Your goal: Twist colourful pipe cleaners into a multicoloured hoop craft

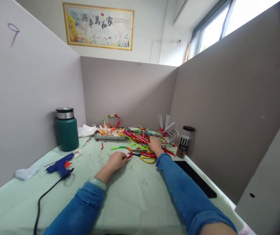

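Observation:
My left hand (116,161) pinches the red end of a curved pipe-cleaner strip (121,147), which runs from red through orange to bright green and arches above the cloth. Reaching into a heap of loose pipe cleaners (138,137) in red, pink, green and other colours is my right hand (155,145). Its fingertips go down among the strands, so their grip is hidden. Between the hands lie yellow-handled scissors (147,160), their dark blades pointing left near my left hand. A finished-looking ring of red and green pipe cleaner (115,117) leans up at the back.
A metal tray (110,138) of orange and cream pieces sits at the back. On the left are a green flask (67,133) and a blue glue gun (61,165) with a trailing cord. A black-lidded jar (185,143) and a black flat slab (196,178) are right. Grey panels enclose the table.

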`<action>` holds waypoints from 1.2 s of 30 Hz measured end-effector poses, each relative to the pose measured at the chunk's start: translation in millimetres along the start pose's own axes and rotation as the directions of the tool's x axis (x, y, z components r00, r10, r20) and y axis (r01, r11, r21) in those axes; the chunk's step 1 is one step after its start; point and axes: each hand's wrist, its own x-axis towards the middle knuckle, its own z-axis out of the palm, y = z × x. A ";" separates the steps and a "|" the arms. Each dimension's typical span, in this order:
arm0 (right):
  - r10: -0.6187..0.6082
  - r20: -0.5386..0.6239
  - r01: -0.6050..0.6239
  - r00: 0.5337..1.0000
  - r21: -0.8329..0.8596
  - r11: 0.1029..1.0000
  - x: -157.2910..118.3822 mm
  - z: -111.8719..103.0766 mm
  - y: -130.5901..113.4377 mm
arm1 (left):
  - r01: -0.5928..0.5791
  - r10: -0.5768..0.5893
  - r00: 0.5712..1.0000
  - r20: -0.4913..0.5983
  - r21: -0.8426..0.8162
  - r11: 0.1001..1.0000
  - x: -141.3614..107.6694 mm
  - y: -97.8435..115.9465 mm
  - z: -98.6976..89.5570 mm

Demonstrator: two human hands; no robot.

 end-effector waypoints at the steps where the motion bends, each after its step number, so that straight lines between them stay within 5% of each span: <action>1: -0.001 -0.014 0.001 1.000 -0.012 1.000 -0.9 2.1 0.0 | 0.003 -0.003 1.000 -0.002 0.006 1.000 -0.4 0.7 -0.3; 9: -0.030 -0.179 0.030 0.983 -0.006 1.000 -10.6 4.8 -3.1 | -0.004 0.004 1.000 0.001 0.043 0.999 -3.0 5.0 -3.7; 18: -0.212 0.036 0.213 0.977 -0.007 0.977 -16.0 -2.8 -1.6 | -0.044 0.044 0.999 -0.004 0.027 0.999 -1.3 1.7 -1.4; 27: -0.167 -0.112 0.164 0.980 -0.032 0.986 -20.0 1.7 -10.0 | -0.036 0.036 0.999 -0.006 0.028 0.999 -1.6 3.0 -2.0; 36: -0.092 -0.071 0.085 0.993 -0.095 0.992 -16.5 -5.1 -33.3 | -0.041 0.041 0.999 -0.003 0.034 0.999 -1.3 1.7 -1.0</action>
